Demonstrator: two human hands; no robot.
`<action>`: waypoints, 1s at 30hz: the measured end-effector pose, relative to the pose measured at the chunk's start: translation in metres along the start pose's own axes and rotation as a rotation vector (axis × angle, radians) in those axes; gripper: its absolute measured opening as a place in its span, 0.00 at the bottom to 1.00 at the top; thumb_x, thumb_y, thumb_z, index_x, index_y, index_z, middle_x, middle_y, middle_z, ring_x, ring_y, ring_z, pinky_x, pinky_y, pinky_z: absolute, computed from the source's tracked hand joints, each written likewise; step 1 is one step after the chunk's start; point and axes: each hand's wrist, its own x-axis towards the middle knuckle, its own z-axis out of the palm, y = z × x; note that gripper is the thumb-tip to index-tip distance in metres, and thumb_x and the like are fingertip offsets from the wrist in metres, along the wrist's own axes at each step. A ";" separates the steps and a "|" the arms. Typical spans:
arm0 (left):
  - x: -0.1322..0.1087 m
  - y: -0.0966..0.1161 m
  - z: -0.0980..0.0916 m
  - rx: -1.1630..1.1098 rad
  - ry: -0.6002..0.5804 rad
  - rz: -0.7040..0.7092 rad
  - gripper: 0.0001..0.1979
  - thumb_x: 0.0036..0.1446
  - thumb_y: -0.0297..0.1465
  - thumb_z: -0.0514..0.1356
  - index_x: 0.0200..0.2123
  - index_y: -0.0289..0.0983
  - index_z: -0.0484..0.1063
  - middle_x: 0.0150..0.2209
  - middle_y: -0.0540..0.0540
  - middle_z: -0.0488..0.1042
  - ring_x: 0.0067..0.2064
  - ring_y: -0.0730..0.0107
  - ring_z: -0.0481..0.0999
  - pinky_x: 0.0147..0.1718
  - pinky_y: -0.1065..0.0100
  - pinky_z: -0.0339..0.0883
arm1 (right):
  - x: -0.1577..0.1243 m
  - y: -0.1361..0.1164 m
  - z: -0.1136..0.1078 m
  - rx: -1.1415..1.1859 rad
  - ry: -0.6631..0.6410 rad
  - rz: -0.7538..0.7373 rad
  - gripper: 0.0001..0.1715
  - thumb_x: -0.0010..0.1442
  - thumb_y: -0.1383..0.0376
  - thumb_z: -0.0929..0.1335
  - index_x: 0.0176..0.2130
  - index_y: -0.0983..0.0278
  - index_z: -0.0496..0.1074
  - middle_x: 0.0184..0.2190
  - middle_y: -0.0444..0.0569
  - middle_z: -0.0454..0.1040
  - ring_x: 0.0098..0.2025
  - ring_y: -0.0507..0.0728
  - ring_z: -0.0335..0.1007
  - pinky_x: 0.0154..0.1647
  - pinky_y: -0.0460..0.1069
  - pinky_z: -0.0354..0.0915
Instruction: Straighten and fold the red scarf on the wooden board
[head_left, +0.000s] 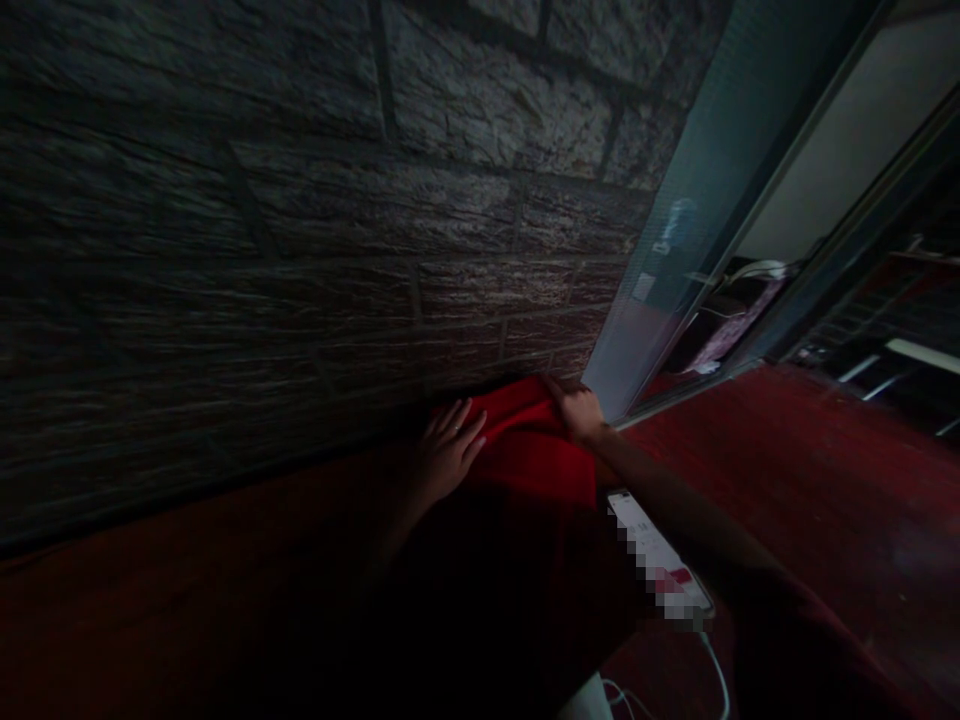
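A red cloth (536,455) is spread on a surface beside the stone wall, with its lower part lost in shadow. My left hand (448,450) rests on the cloth's left side, fingers apart and flat, a ring on one of them. At the far right corner, my right hand (581,410) has its fingers closed on the cloth's edge. Small folds run through the fabric between both hands. Below my right forearm lies a phone (656,555) with a lit screen, partly blurred out.
A rough stone-block wall (480,200) rises right behind the cloth. To the right stands a glass door panel (660,260) beside a doorway. A white cable (716,665) runs from the phone. The red floor (847,470) stretches right, toward a bench-like piece with pale legs.
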 end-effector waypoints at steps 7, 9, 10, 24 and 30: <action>0.005 -0.003 0.000 -0.102 -0.030 -0.057 0.23 0.71 0.38 0.45 0.61 0.41 0.69 0.69 0.39 0.57 0.69 0.53 0.57 0.65 0.48 0.55 | 0.013 0.023 0.007 -0.001 -0.145 0.306 0.35 0.68 0.69 0.58 0.71 0.61 0.48 0.46 0.61 0.77 0.47 0.63 0.77 0.47 0.53 0.71; 0.006 -0.008 0.001 -0.146 -0.045 -0.077 0.23 0.71 0.39 0.45 0.61 0.42 0.69 0.69 0.40 0.56 0.69 0.52 0.58 0.64 0.47 0.56 | 0.015 0.033 0.009 0.017 -0.158 0.327 0.33 0.68 0.69 0.59 0.69 0.60 0.54 0.47 0.60 0.77 0.49 0.63 0.76 0.48 0.53 0.70; 0.006 -0.010 0.002 -0.168 -0.042 -0.083 0.23 0.70 0.41 0.47 0.61 0.41 0.68 0.69 0.40 0.56 0.69 0.51 0.58 0.64 0.46 0.56 | 0.015 0.037 0.010 0.026 -0.160 0.336 0.31 0.67 0.69 0.59 0.68 0.60 0.57 0.47 0.60 0.77 0.49 0.64 0.76 0.49 0.53 0.70; -0.006 -0.025 0.003 -0.383 0.094 -0.671 0.28 0.59 0.30 0.57 0.63 0.29 0.65 0.61 0.31 0.69 0.61 0.47 0.71 0.62 0.48 0.63 | 0.009 0.047 0.034 0.154 -0.126 0.357 0.28 0.66 0.68 0.61 0.64 0.60 0.65 0.50 0.58 0.76 0.50 0.63 0.75 0.50 0.52 0.68; 0.001 -0.025 -0.013 -0.366 0.209 -0.679 0.27 0.60 0.27 0.54 0.63 0.36 0.66 0.60 0.39 0.71 0.60 0.51 0.71 0.63 0.49 0.62 | 0.010 0.053 0.007 0.171 -0.007 0.391 0.29 0.67 0.65 0.60 0.66 0.60 0.61 0.52 0.58 0.75 0.52 0.66 0.73 0.52 0.54 0.67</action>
